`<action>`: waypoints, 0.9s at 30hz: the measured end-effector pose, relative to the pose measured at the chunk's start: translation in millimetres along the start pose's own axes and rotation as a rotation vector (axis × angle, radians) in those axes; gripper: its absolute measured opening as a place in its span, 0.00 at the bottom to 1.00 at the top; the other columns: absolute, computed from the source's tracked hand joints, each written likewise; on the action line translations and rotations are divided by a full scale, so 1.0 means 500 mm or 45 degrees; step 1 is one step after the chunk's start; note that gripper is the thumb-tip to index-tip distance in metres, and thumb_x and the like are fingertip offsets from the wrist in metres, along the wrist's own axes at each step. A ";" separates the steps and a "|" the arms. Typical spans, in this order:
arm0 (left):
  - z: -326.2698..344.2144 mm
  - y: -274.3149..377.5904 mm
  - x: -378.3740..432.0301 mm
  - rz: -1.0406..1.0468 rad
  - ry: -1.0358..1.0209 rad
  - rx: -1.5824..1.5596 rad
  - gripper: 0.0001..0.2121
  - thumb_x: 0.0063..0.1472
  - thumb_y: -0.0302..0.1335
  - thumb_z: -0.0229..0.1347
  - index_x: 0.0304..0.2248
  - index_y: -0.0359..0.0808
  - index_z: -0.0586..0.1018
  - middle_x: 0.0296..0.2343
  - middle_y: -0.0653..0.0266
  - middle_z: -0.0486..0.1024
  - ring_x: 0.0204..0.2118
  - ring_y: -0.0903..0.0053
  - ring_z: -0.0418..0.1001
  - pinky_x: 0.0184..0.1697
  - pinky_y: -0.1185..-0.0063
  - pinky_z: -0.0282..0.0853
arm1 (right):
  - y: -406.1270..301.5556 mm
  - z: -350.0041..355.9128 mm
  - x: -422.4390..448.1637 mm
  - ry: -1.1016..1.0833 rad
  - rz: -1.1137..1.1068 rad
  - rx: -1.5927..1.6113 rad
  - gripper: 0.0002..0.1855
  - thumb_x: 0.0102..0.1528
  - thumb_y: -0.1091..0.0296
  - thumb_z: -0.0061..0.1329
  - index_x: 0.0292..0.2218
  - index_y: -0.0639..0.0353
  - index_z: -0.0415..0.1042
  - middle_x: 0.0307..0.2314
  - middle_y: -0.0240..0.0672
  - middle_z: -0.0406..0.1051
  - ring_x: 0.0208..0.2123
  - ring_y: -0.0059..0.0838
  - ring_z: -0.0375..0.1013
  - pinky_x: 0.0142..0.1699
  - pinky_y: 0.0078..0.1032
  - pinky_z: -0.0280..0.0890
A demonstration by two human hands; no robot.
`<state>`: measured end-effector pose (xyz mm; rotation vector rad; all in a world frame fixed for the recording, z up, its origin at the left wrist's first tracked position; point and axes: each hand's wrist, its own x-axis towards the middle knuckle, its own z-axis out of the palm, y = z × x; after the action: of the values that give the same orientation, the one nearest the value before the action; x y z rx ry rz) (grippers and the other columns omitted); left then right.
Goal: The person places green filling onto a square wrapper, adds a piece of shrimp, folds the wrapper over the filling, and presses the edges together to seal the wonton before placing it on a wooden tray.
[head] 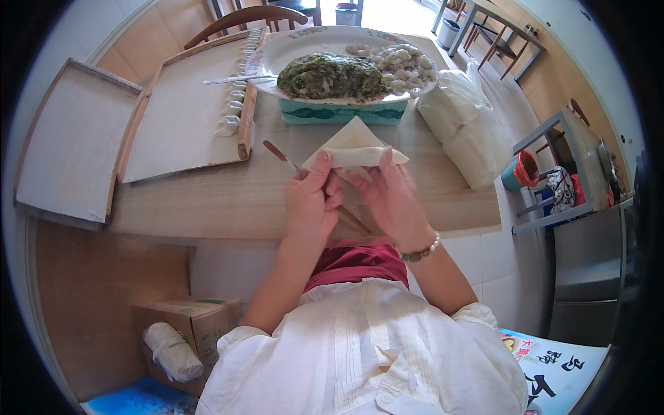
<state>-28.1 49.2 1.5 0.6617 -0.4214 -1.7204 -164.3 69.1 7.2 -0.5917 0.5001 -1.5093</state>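
Note:
My left hand [314,194] and my right hand [388,199] pinch the two ends of a pale dough wrapper [360,156], its near part folded into a roll. The wrapper's pointed far corner lies flat beyond the roll. A slim tool with brown ends and a metal section [290,162] passes through my left hand, its middle hidden by the fingers. Ahead, a floral-rimmed oval plate [321,37] carries dark green minced filling [332,78] and peeled shrimp [404,67]. A metal utensil handle [236,80] sticks out over the plate's left rim.
The plate rests on a teal box [342,112]. To its left, a wood-framed tray [181,109] bears a row of folded dumplings [234,106] along its right side; another tray [78,140] overhangs the wooden table [207,207]. A plastic bag of pale contents [467,129] sits at right.

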 end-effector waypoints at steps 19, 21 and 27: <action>0.020 0.085 0.021 0.158 0.076 0.293 0.05 0.59 0.24 0.60 0.28 0.34 0.76 0.18 0.73 0.68 0.15 0.89 0.59 0.14 0.87 0.48 | -0.034 0.008 0.007 -0.042 -0.345 -1.199 0.04 0.60 0.74 0.47 0.35 0.63 0.72 0.24 0.33 0.73 0.23 0.20 0.72 0.28 0.17 0.67; 0.027 0.103 0.026 0.118 0.061 0.309 0.05 0.59 0.24 0.60 0.28 0.34 0.75 0.19 0.72 0.68 0.15 0.89 0.59 0.14 0.88 0.48 | -0.050 0.010 0.005 -0.122 -0.561 -1.344 0.04 0.59 0.78 0.46 0.36 0.61 0.72 0.25 0.35 0.73 0.24 0.24 0.74 0.29 0.20 0.67; 0.035 0.127 0.033 -0.018 -0.112 0.340 0.04 0.59 0.23 0.59 0.28 0.34 0.75 0.19 0.72 0.68 0.15 0.90 0.59 0.14 0.89 0.48 | -0.093 0.007 0.024 -0.790 -1.078 -1.847 0.19 0.44 0.85 0.48 0.39 0.55 0.73 0.36 0.36 0.73 0.35 0.35 0.73 0.34 0.27 0.70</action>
<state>6.6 16.5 49.9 0.7825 -0.7183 -1.7270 -197.7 58.6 40.2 -2.5517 0.8610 -1.3630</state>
